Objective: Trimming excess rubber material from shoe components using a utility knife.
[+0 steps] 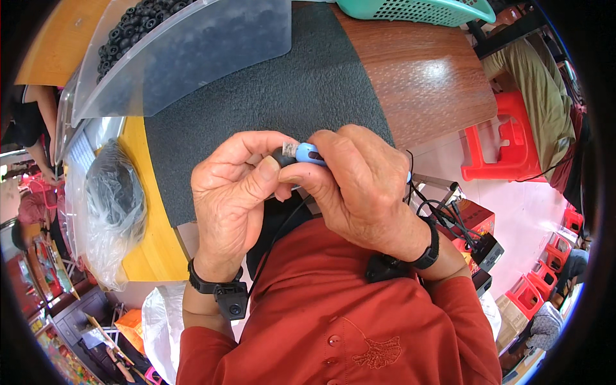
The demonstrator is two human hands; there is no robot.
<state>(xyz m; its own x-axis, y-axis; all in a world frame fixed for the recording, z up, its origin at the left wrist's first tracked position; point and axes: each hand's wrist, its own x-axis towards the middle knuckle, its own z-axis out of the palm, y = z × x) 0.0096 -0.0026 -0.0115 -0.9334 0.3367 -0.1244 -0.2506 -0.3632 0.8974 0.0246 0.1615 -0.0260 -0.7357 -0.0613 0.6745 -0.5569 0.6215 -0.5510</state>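
Both hands meet above the near edge of a dark grey mat. My left hand pinches a small round black rubber part between thumb and fingers. My right hand is closed round a light blue utility knife, its blue tail end showing past the far side of the fist. A short greyish blade-like piece at the knife's front touches or overlaps the black part. My fingers hide the rest of both things.
At the far left a clear plastic bin holds many black rubber parts. A plastic bag with dark contents lies on the yellow tabletop. A green basket stands at the back; a red stool and people are around.
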